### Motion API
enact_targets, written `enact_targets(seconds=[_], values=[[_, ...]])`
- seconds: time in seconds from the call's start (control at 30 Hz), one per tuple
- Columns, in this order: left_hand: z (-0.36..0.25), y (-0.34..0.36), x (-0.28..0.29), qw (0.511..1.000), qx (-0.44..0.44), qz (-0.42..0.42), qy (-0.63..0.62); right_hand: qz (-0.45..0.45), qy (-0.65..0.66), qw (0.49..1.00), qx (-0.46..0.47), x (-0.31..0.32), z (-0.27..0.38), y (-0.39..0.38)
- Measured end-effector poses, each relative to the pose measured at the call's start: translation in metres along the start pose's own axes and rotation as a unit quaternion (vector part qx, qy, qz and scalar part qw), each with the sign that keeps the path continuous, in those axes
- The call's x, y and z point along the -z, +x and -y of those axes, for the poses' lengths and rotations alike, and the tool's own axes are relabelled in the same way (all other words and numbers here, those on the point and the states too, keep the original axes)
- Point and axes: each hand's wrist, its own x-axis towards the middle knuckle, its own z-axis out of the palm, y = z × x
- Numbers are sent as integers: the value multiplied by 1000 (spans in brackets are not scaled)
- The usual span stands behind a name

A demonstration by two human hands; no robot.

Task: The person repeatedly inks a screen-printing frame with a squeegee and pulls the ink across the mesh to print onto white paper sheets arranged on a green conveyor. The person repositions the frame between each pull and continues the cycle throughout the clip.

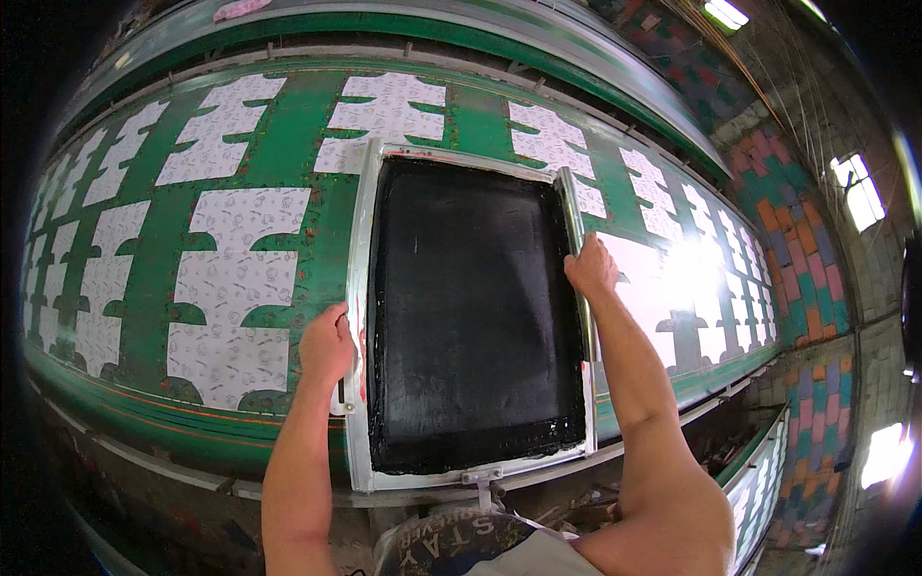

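Observation:
A screen-printing frame point(361, 240) with silver metal sides lies across the green printing table before me. Its mesh point(471, 307) is dark, with wet-looking black ink along the margins. My left hand point(327, 343) is closed on the left side of the frame, its fingertips partly hidden. On the right side, my right hand point(593, 267) is closed round a silver metal bar point(570, 202) running along the frame's edge. Whether that bar is a squeegee or part of the frame, I cannot tell. White fabric pieces point(235, 274) with small grey prints lie to the left.
Rows of cut fabric pieces point(384, 110) cover the long green table point(322, 226) on both sides and behind the frame. A metal rail point(182, 470) runs along the near edge. Another long table point(461, 21) stands beyond. Plainer white pieces point(634, 288) lie to the right, under bright glare.

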Motion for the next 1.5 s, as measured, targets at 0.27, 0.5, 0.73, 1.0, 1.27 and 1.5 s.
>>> enact_targets(seconds=[0.27,0.5,0.73,1.0,1.27,1.5], values=[[-3,0,3,1000,-6,4,-20,-6,-30,1000,-7,-30,27,45],[-6,1,4,1000,0,10,-12,-2,-71,997,-24,-39,43,58],[-5,-1,4,1000,-4,13,3,11,-82,996,-33,-49,34,65],[-2,1,1,999,-35,6,20,37,-57,998,-9,-58,22,79],[-4,1,2,999,-38,15,33,54,-10,995,78,-57,13,74],[-7,3,3,995,-56,21,81,71,50,957,278,-60,52,93]])
